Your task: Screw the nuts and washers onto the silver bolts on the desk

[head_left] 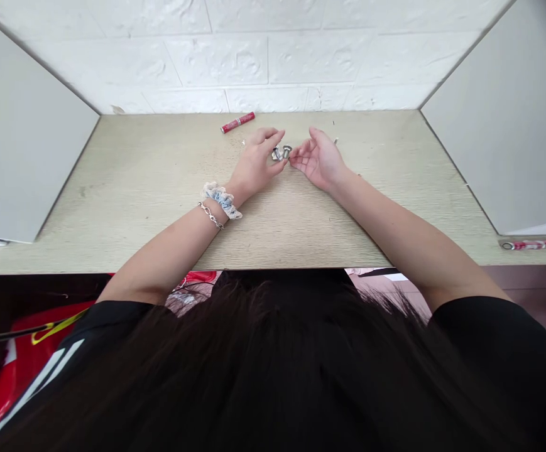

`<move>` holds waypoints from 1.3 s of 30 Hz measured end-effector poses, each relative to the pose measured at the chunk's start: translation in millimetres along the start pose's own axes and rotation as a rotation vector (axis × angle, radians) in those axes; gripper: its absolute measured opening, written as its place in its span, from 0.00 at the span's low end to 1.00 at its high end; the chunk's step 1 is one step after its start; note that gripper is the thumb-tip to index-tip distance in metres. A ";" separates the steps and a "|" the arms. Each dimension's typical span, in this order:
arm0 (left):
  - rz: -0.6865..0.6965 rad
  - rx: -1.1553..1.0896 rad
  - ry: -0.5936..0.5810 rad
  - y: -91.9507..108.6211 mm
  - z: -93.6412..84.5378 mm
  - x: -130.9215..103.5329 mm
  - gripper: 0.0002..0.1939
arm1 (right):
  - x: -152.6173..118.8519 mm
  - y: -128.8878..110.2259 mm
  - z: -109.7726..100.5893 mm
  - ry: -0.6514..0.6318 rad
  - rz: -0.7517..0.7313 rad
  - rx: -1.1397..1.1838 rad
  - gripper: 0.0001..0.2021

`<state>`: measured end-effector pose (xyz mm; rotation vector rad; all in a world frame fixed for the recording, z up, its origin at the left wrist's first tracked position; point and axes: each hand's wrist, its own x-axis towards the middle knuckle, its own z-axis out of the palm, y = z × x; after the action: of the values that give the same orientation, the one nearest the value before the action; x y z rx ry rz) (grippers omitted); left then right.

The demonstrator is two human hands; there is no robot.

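Observation:
Small shiny metal pieces that look like screws lie on the desk between my hands. One metal screw with a round flat head (287, 150) is nearest the fingertips of both hands. Another small metal piece (276, 153) sits between the thumb and fingers of my left hand (256, 160), which are spread apart around it. My right hand (318, 161) rests on its side with the palm turned inward and the fingers loosely stretched, their tips close to the screw. Whether the fingertips touch the metal is too small to tell.
A red tube (237, 122) lies near the white brick wall (273, 59). Another red tube (536, 245) is at the right front edge of the wooden desk (126, 188). Grey panels (22, 119) stand at both sides. Tiny bits (336, 141) lie behind my right hand.

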<state>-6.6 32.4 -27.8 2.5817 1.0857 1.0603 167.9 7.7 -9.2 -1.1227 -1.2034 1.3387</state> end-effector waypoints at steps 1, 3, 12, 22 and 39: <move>0.005 0.000 -0.001 1.7 -0.5 -0.1 0.25 | -0.8 -0.3 2.3 -0.011 0.007 -0.001 0.26; 0.025 -0.001 -0.004 4.8 -1.1 -0.6 0.25 | -3.1 -1.6 7.3 -0.046 0.015 0.000 0.26; 0.033 -0.006 0.001 -2.6 2.6 -0.2 0.25 | -7.0 -4.6 7.5 -0.050 0.079 0.166 0.24; 0.041 0.024 0.004 -2.4 1.2 -0.4 0.26 | 0.4 3.4 2.0 -0.033 0.085 0.194 0.27; 0.070 0.019 -0.007 -3.2 2.8 -0.2 0.25 | 0.4 -0.1 -2.5 -0.036 0.115 0.151 0.26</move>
<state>-6.6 35.0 -31.2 2.6544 1.0155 1.0604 170.4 8.3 -9.4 -1.0768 -1.0570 1.5174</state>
